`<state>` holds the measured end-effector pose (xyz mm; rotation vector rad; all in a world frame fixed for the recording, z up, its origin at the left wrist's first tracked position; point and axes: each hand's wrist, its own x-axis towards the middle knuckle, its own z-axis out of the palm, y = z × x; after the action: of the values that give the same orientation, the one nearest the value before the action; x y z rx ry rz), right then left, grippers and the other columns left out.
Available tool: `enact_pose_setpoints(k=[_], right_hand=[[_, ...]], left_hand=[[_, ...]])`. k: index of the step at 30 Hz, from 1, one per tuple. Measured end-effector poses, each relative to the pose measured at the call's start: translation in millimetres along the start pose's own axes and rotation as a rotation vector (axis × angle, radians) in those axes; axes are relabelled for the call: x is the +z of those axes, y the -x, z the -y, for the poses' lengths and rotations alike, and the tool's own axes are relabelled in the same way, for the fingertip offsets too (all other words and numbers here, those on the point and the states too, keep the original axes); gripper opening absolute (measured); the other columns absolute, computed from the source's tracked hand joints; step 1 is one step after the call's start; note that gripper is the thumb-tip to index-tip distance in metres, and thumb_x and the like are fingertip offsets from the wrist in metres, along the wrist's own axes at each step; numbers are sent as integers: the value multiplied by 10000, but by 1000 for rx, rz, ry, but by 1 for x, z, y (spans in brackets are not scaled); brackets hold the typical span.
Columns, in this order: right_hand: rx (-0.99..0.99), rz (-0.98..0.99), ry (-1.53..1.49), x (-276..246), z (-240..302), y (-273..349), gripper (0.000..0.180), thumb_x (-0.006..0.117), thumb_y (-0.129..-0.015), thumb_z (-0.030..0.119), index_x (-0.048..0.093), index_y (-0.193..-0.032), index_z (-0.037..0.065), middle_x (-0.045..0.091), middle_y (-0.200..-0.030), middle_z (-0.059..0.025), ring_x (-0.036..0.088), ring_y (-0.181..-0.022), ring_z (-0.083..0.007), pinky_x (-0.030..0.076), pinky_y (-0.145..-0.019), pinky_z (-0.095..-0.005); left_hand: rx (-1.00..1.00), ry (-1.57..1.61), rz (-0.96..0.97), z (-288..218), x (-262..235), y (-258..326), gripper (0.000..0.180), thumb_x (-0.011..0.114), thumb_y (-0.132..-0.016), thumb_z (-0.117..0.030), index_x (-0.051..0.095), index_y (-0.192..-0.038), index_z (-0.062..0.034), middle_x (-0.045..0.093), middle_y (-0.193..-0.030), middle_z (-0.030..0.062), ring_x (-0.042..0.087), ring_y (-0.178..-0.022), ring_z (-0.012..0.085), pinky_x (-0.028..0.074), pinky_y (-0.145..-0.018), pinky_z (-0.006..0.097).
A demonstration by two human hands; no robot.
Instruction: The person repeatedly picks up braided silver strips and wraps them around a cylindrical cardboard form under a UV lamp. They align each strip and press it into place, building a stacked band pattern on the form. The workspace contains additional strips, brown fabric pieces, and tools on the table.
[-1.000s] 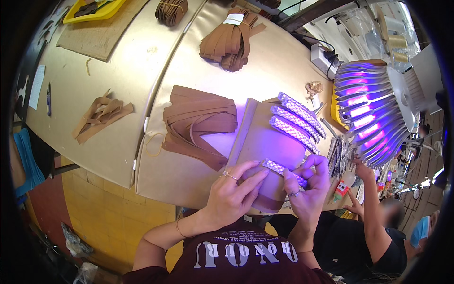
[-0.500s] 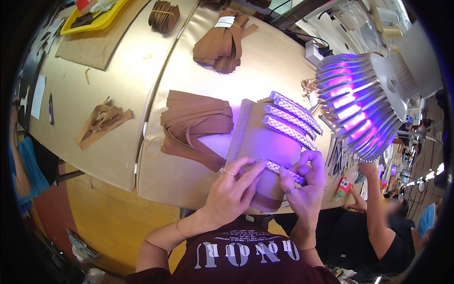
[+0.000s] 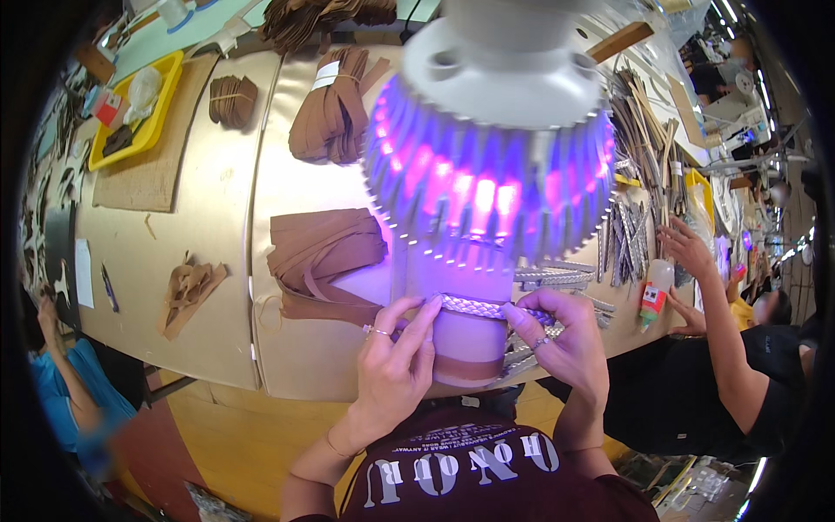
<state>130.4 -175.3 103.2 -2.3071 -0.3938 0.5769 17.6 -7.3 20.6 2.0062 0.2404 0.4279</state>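
Observation:
A silvery braided strip [image 3: 472, 304] lies crosswise over a rounded tan form [image 3: 470, 335] in front of me, lit purple. My left hand [image 3: 393, 357] pinches its left end between thumb and fingertips. My right hand [image 3: 565, 341] grips the right end, the thumb pressing on top; the strip's tail partly hides under those fingers. Beside the form on the right lie several more braided strips [image 3: 557, 277], some of them behind my right hand. Flat brown strips [image 3: 326, 252] lie in a loose folded pile left of the form.
A finned lamp [image 3: 487, 187] hangs over the form's far part and hides it. Bundled brown strips [image 3: 332, 109], a smaller bundle [image 3: 232, 102] and a yellow tray [image 3: 139, 113] lie farther back. At right, a co-worker's hands [image 3: 687, 252] are near a bottle [image 3: 654, 296]. Another person sits far left.
The view has swung, so the lamp now covers the middle. The strip between my hands, slanted before, now lies nearly level and shows more of its length. Both hands still hold it.

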Motion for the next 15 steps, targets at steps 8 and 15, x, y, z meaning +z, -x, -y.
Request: enact_pose_setpoints(k=[8, 15], right_hand=[[6, 44, -81, 5, -18, -6, 230, 720, -874, 191, 690, -849, -35, 647, -686, -79, 571, -642, -114, 448, -612, -278], [-22, 49, -69, 3, -22, -9, 300, 744, -853, 273, 689, -825, -21, 614, -623, -80, 542, -563, -127, 435, -557, -284]], left_hand=[[-48, -61, 32, -8, -2, -1, 357, 584, -870, 72, 646, -1209, -21, 576, -1137, 162, 608, -963, 260, 496, -812, 350], [227, -328, 105, -28, -5, 0, 499, 667, -875, -127, 537, -1345, -25, 442, -1404, 247, 448, -1277, 412, 374, -1040, 507]])
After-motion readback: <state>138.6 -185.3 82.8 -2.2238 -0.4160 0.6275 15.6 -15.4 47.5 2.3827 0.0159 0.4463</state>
